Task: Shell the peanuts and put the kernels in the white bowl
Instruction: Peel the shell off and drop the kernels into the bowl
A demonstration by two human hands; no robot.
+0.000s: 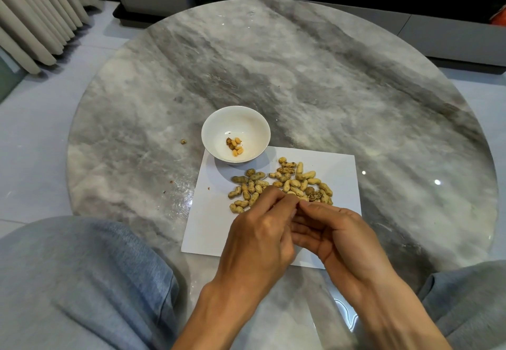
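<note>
Left of the white bowl [210,126], a shell scrap [183,141] is seen on the marble table [328,76]. A peanut, mostly hidden, is pinched between left hand [257,236] and right hand [332,233] over the peanut pile [282,182]; kernels could be flicked away if cracked hard; nothing blocks the bowl

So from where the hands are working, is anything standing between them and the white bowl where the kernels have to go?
Only the peanuts, unshelled, on the white paper, lie between the left hand and right hand and the white bowl. They lie flat, so a lifted hand would probably pass over them. The bowl is open-topped.
</note>
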